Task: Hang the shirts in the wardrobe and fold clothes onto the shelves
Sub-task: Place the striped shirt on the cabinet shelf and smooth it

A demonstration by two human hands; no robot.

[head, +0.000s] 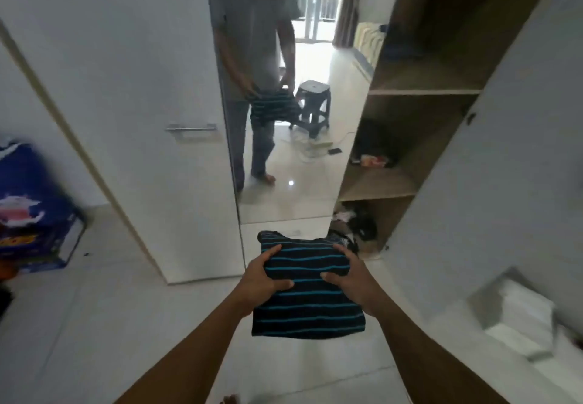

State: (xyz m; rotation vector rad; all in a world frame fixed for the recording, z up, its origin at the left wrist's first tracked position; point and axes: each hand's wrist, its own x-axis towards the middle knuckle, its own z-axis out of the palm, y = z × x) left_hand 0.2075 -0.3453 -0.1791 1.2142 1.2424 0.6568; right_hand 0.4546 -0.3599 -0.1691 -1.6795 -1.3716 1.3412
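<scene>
Both hands hold a folded striped shirt [307, 290] out in front, above the floor, facing the wardrobe [419, 91]. Left hand [263, 280] and right hand [350, 274] each clamp a side, thumbs on top, fingers curled under. To do it well: keep the fold flat, grip even, slide it level onto a shelf so it doesn't spring open. Upper shelf [424, 89] looks mostly bare, something dark at its back, blurred. Middle shelf [375, 186] holds dark items and a small packet [372, 160]. Bottom compartment has jumbled clothes [356, 224] spilling onto the floor.
</scene>
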